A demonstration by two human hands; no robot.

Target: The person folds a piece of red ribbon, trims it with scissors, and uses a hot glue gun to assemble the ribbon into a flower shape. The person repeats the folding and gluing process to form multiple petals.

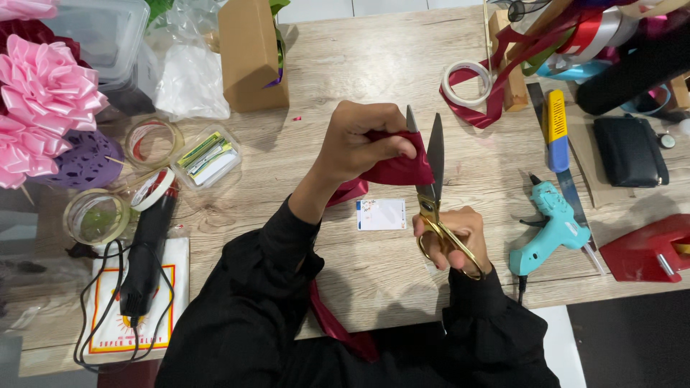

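Blades open over the ribbon, fingers close by

Left hand pinches the folded dark red ribbon above the counter; right hand is curled through the gold scissors just beside it. A slipping fold risks a crooked cut, or nicked fingertips.

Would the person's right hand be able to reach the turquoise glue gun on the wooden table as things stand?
Probably not at once: the right hand holds the gold-handled scissors; the turquoise glue gun lies close beside it, unobstructed.
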